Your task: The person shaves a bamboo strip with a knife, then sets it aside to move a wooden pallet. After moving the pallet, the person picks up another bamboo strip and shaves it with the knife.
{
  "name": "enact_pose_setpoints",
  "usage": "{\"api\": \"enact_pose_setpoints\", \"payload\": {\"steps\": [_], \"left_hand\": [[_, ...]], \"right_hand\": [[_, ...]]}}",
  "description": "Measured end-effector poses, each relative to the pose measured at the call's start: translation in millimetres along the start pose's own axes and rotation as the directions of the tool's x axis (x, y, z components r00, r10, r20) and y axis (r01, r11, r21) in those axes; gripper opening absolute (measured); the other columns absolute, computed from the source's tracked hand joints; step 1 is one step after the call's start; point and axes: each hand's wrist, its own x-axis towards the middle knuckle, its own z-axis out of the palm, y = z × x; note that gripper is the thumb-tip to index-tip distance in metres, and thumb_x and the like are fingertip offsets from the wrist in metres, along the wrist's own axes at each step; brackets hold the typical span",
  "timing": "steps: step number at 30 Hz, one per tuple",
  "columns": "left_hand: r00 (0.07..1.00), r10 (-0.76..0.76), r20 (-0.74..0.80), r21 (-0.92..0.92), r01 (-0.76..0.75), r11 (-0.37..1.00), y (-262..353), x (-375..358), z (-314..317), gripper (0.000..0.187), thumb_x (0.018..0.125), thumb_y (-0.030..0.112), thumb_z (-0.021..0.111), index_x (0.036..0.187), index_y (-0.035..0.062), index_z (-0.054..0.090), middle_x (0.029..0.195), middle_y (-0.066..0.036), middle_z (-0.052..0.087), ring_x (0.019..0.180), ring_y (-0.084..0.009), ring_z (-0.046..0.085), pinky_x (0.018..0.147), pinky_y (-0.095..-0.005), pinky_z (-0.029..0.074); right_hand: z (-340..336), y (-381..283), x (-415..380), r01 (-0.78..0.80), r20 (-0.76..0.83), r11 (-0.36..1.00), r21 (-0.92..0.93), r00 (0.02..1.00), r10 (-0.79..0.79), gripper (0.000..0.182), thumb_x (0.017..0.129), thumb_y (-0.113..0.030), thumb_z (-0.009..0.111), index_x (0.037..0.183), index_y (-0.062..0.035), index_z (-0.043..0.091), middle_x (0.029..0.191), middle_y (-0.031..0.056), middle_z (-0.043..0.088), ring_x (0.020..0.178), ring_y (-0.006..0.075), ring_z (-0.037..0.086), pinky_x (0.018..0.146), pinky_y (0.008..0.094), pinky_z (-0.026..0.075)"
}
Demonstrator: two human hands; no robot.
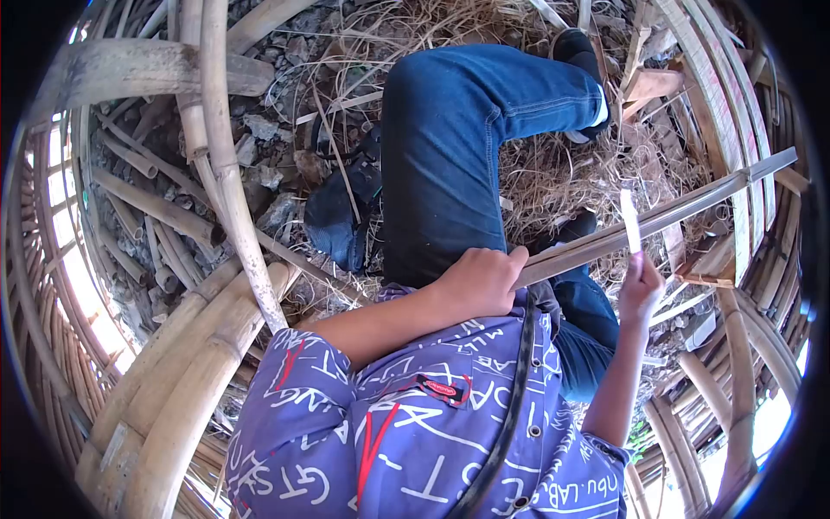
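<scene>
A long split bamboo strip (588, 246) runs from the person's waist up to the right, over the bent leg. Its near end is gripped in my left hand (482, 281), which is closed close to the belly. My right hand (641, 288), on the far side of the strip, is closed on the handle end of a pale, bright blade-like tool (629, 216). The tool points upward and overlaps the strip in view; whether the two touch is unclear. The strip's far end lies over upright wooden slats (743, 186).
Thick bamboo poles (186, 381) stand at the left, with a thin pole (226, 164) rising beside them. Cut bamboo pieces (156, 205) and rubble lie at the upper left. A dark bag-like object (335, 221) rests beside the knee. Shavings (553, 177) cover the ground.
</scene>
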Motion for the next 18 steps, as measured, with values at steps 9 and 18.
{"api": "enact_pose_setpoints", "payload": {"steps": [9,18], "left_hand": [[0.999,0.024,-0.041,0.094,-0.020,0.995,-4,-3,-5,0.024,0.069,0.009,0.061,0.087,0.0007,0.048,0.059,-0.019,0.059,0.056,-0.0375,0.061,0.055,-0.0475,0.050],[0.996,0.070,-0.053,0.188,-0.059,0.980,-2,1,-14,0.022,0.069,0.008,0.061,0.085,0.0009,0.048,0.060,-0.018,0.060,0.056,-0.0351,0.062,0.054,-0.0450,0.050]], "right_hand": [[-11,23,25,-0.130,-0.131,0.990,0.061,0.982,0.137,0.045,0.096,-0.033,0.050,0.065,-0.0001,0.055,0.046,0.0044,0.040,0.044,0.0108,0.035,0.043,0.0312,0.029],[3,-13,16,-0.023,-0.100,0.996,0.086,0.995,0.031,0.045,0.095,-0.034,0.050,0.063,-0.0029,0.055,0.046,0.0063,0.039,0.041,0.0130,0.038,0.042,0.0341,0.032]]}}
